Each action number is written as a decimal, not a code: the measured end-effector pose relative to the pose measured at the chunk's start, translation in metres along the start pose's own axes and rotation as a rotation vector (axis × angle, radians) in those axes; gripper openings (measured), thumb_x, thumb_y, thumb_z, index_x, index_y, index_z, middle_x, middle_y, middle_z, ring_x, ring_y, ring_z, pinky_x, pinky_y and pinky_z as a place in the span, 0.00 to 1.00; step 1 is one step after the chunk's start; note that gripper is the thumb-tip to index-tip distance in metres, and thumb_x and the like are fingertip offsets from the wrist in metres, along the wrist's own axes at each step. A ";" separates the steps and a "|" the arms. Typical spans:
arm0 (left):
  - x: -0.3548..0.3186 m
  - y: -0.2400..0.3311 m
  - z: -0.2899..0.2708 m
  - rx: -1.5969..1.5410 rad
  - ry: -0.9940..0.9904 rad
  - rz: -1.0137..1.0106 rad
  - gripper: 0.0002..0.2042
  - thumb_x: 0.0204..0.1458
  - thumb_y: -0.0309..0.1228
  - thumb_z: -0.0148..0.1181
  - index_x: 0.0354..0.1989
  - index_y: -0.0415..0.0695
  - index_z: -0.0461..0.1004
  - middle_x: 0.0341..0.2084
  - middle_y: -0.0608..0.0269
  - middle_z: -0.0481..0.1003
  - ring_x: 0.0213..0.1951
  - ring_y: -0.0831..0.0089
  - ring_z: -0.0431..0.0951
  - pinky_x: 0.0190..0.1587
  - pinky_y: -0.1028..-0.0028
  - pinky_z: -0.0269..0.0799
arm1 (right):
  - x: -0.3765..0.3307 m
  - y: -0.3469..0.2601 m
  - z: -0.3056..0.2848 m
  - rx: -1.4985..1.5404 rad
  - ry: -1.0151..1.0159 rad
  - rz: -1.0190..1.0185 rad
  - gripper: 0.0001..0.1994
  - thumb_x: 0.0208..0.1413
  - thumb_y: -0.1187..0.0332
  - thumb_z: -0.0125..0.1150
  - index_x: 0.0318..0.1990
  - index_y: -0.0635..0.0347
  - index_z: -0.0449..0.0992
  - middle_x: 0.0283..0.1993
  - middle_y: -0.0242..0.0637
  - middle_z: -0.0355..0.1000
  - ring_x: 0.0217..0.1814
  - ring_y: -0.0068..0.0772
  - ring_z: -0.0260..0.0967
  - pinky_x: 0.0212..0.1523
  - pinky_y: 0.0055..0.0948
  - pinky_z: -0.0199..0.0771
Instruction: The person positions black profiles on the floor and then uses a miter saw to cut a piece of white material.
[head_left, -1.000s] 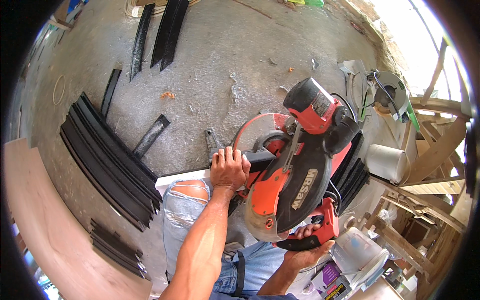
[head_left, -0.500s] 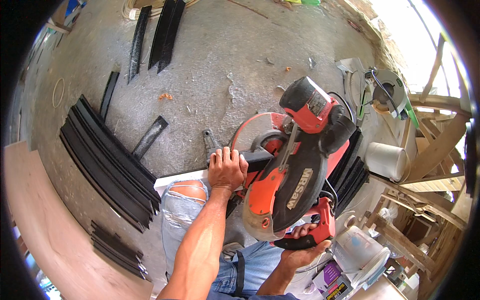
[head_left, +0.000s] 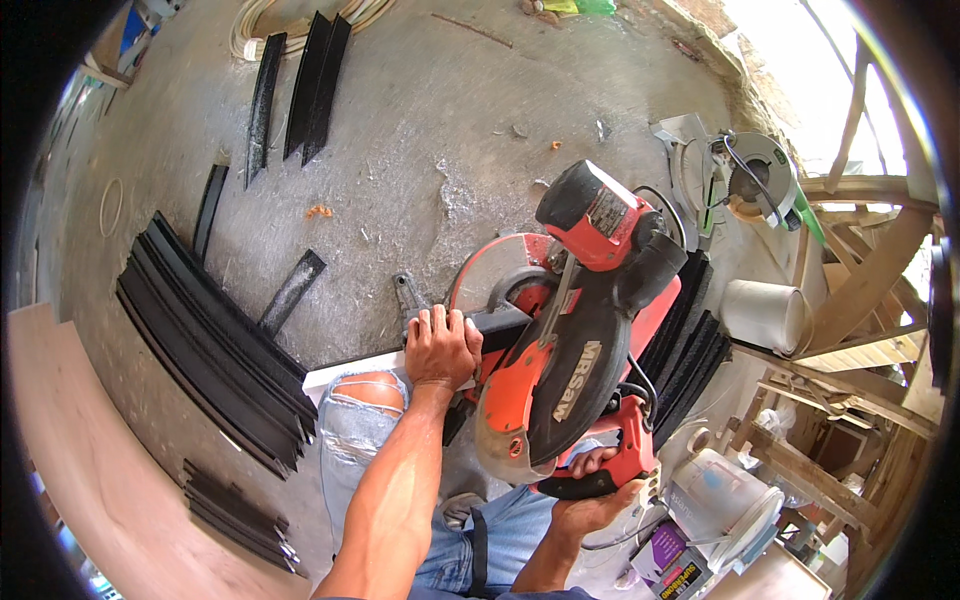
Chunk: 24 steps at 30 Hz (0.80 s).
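A red and black miter saw (head_left: 585, 340) with an orange guard stands in front of me, its head leaning to the right. My right hand (head_left: 598, 490) is wrapped round the saw's red and black D-shaped handle (head_left: 632, 440) at the near side. My left hand (head_left: 440, 345) is closed over a pale-faced strip (head_left: 352, 370) at the saw's black fence (head_left: 500, 322), knuckles up. The strip reaches out to the left above my knee. Beneath the guard, the blade and the strip's far end are hidden.
Long black strips (head_left: 205, 335) lie stacked on the floor at left, with more at the far left and right of the saw. A second, green and grey miter saw (head_left: 755, 180) stands at far right. White buckets (head_left: 760, 315) and wooden framing (head_left: 870, 270) line the right; a pale board (head_left: 110, 440) lies at left.
The whole view has shifted slightly, so the saw and my hands appear a little further left and the far floor lower. Both hands keep their holds; the saw's head looks much the same.
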<state>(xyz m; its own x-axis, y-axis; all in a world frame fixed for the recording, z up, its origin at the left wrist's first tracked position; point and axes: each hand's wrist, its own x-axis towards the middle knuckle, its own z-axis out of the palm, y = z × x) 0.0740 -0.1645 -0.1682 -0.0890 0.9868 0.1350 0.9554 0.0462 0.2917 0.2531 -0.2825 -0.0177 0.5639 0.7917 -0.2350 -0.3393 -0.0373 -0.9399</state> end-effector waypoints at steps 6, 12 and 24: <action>0.000 0.001 0.000 0.000 -0.001 0.002 0.11 0.53 0.38 0.52 0.27 0.44 0.70 0.30 0.55 0.69 0.36 0.57 0.71 0.41 0.60 0.67 | -0.002 0.004 0.000 0.018 0.022 0.000 0.35 0.64 0.33 0.45 0.44 0.65 0.68 0.30 0.36 0.64 0.28 0.28 0.62 0.33 0.27 0.65; 0.000 0.001 -0.001 0.000 0.005 0.012 0.11 0.53 0.38 0.52 0.28 0.44 0.69 0.30 0.55 0.69 0.36 0.57 0.71 0.42 0.60 0.66 | -0.003 0.006 -0.001 0.025 -0.004 -0.014 0.35 0.64 0.33 0.45 0.43 0.66 0.68 0.30 0.37 0.64 0.28 0.28 0.61 0.33 0.27 0.64; 0.001 0.002 -0.001 -0.016 -0.033 -0.020 0.11 0.53 0.38 0.52 0.28 0.43 0.69 0.32 0.52 0.69 0.38 0.54 0.71 0.44 0.57 0.67 | -0.006 0.012 -0.003 0.013 0.013 -0.016 0.35 0.62 0.33 0.48 0.44 0.65 0.69 0.31 0.36 0.64 0.29 0.28 0.62 0.32 0.26 0.65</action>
<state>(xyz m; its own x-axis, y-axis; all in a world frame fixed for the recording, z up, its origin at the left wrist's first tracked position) 0.0760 -0.1640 -0.1663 -0.0981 0.9903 0.0982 0.9489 0.0633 0.3090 0.2483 -0.2892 -0.0285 0.5785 0.7844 -0.2236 -0.3402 -0.0171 -0.9402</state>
